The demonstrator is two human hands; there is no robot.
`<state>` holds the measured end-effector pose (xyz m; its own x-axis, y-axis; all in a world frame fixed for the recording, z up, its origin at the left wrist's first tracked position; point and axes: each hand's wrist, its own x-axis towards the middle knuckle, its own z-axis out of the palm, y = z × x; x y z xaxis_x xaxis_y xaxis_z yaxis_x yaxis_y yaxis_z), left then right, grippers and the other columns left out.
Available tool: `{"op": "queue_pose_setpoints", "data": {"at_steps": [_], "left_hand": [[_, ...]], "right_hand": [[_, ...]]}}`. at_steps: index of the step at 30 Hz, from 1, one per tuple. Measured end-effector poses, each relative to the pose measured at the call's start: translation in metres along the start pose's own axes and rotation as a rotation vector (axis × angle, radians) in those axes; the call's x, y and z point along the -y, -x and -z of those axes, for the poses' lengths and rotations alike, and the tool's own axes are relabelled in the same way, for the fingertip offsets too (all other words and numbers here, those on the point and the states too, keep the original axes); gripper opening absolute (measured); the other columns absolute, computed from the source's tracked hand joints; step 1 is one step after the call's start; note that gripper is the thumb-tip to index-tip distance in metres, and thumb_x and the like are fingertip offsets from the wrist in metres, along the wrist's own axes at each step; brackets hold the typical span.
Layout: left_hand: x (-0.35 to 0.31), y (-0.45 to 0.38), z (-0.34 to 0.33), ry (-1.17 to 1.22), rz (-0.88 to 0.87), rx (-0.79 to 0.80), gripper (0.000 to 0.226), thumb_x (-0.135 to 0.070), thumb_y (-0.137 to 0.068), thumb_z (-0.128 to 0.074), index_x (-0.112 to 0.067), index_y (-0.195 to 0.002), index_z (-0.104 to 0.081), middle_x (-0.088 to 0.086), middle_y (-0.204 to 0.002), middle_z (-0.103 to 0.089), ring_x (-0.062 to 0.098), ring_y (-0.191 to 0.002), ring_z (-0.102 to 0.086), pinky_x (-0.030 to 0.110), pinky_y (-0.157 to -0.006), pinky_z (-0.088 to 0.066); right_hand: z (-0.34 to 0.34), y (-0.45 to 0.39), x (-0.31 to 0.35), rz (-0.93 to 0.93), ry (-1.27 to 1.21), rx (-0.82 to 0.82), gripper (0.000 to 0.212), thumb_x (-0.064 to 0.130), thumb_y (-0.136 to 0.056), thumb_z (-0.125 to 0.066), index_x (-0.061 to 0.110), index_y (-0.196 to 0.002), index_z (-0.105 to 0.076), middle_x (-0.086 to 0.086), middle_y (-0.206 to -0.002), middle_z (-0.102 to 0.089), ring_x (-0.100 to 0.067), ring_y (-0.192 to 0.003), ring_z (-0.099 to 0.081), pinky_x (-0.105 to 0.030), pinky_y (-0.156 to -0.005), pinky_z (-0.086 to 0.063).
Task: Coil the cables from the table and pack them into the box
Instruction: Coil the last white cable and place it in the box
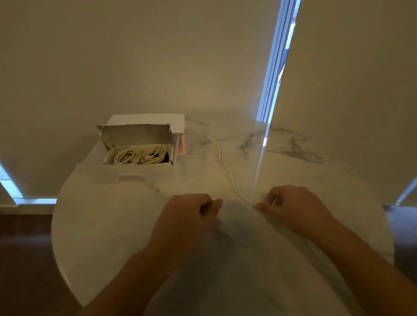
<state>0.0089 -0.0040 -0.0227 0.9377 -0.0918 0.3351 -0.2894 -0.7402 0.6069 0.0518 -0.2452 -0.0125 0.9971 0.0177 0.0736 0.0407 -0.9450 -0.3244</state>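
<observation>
A white cardboard box (137,169) stands open at the table's back left, its lid (135,135) tilted up. Two coiled white cables (127,156) lie side by side inside it. One loose white cable (223,162) snakes across the marble table (114,225) from beside the box toward me. My right hand (295,210) pinches this cable near its front end between thumb and fingers. My left hand (188,213) hovers a short way to the left, fingers curled, with no cable visible in it.
The round table's edge curves close on the left and right, with dark floor beyond. Blinds hang right behind the table and box. A pale pink object (182,143) shows at the box's right side.
</observation>
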Motion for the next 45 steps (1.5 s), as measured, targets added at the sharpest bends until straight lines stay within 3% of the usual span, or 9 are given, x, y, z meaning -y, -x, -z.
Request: {"op": "queue_pose_setpoints", "data": {"at_steps": [5,11,16,24,29,33,35,41,45], "left_hand": [[-0.002,0.002,-0.003,-0.001,0.004,0.013,0.040,-0.050,-0.097,-0.049,-0.024,-0.073,-0.068,-0.007,-0.065,-0.065,0.006,-0.060,-0.057,0.029,-0.064,-0.049],[-0.010,-0.001,-0.007,0.046,0.018,0.064,0.038,-0.050,-0.097,-0.051,-0.023,-0.084,-0.074,-0.007,-0.070,-0.069,0.006,-0.066,-0.062,0.020,-0.065,-0.048],[-0.022,-0.006,-0.014,0.177,0.072,0.161,0.036,-0.049,-0.097,-0.051,-0.024,-0.086,-0.074,-0.008,-0.072,-0.070,-0.001,-0.062,-0.062,0.011,-0.055,-0.043],[-0.035,-0.017,-0.025,0.573,0.238,0.189,0.043,-0.052,-0.099,-0.045,-0.026,-0.090,-0.078,-0.011,-0.064,-0.066,0.001,-0.054,-0.054,0.021,-0.061,-0.045],[-0.025,-0.020,-0.017,0.624,0.205,0.174,0.032,-0.047,-0.096,-0.056,-0.025,-0.086,-0.076,-0.014,-0.061,-0.057,0.001,-0.057,-0.052,0.021,-0.064,-0.044],[-0.014,-0.024,-0.013,0.623,0.175,0.145,0.028,-0.045,-0.095,-0.058,-0.025,-0.086,-0.075,-0.006,-0.065,-0.059,0.008,-0.059,-0.051,0.026,-0.063,-0.046],[-0.012,-0.028,-0.010,0.656,0.187,0.120,0.026,-0.041,-0.096,-0.058,-0.024,-0.087,-0.076,-0.011,-0.069,-0.062,0.003,-0.062,-0.053,0.026,-0.066,-0.045],[-0.007,-0.055,-0.004,0.926,0.297,0.019,0.033,-0.040,-0.099,-0.051,-0.025,-0.084,-0.076,-0.004,-0.084,-0.064,0.011,-0.084,-0.057,0.029,-0.079,-0.045],[-0.007,-0.078,0.000,1.160,0.375,0.039,0.036,-0.037,-0.103,-0.045,-0.015,-0.094,-0.072,-0.002,-0.072,-0.056,0.010,-0.067,-0.051,0.029,-0.075,-0.043]], "right_hand": [[0.001,0.002,0.002,0.053,0.003,0.023,0.027,0.051,-0.083,-0.067,0.026,-0.075,-0.065,0.008,-0.075,-0.066,-0.013,-0.073,-0.060,-0.027,-0.059,-0.040],[0.015,-0.009,0.025,0.109,-0.249,-0.037,0.028,0.045,-0.086,-0.068,0.022,-0.070,-0.066,0.009,-0.071,-0.063,-0.006,-0.070,-0.059,-0.023,-0.058,-0.038],[0.038,-0.025,0.052,0.115,-0.508,-0.019,0.024,0.043,-0.088,-0.067,0.022,-0.077,-0.073,0.007,-0.073,-0.065,-0.008,-0.063,-0.057,-0.021,-0.057,-0.039],[0.056,-0.067,0.080,-0.022,-0.857,-0.029,0.026,0.034,-0.092,-0.065,0.010,-0.087,-0.072,0.000,-0.071,-0.056,-0.014,-0.056,-0.041,-0.023,-0.047,-0.035],[0.051,-0.086,0.077,-0.064,-0.874,-0.074,0.026,0.031,-0.094,-0.063,0.007,-0.090,-0.072,-0.001,-0.073,-0.059,-0.013,-0.057,-0.043,-0.024,-0.050,-0.037],[0.045,-0.098,0.065,-0.111,-0.815,-0.153,0.026,0.030,-0.094,-0.060,0.008,-0.085,-0.071,0.001,-0.070,-0.061,-0.011,-0.053,-0.046,-0.022,-0.046,-0.037],[0.040,-0.102,0.058,-0.131,-0.769,-0.187,0.027,0.029,-0.095,-0.058,0.009,-0.081,-0.070,0.000,-0.070,-0.062,-0.011,-0.052,-0.047,-0.022,-0.045,-0.038],[0.015,-0.107,0.033,-0.157,-0.715,-0.209,0.033,0.034,-0.089,-0.063,0.008,-0.071,-0.070,-0.012,-0.077,-0.072,-0.017,-0.055,-0.053,-0.033,-0.059,-0.045],[-0.003,-0.103,0.025,-0.121,-0.615,-0.200,0.018,0.031,-0.082,-0.073,0.014,-0.084,-0.068,-0.003,-0.076,-0.072,-0.015,-0.056,-0.061,-0.033,-0.062,-0.052]]}}
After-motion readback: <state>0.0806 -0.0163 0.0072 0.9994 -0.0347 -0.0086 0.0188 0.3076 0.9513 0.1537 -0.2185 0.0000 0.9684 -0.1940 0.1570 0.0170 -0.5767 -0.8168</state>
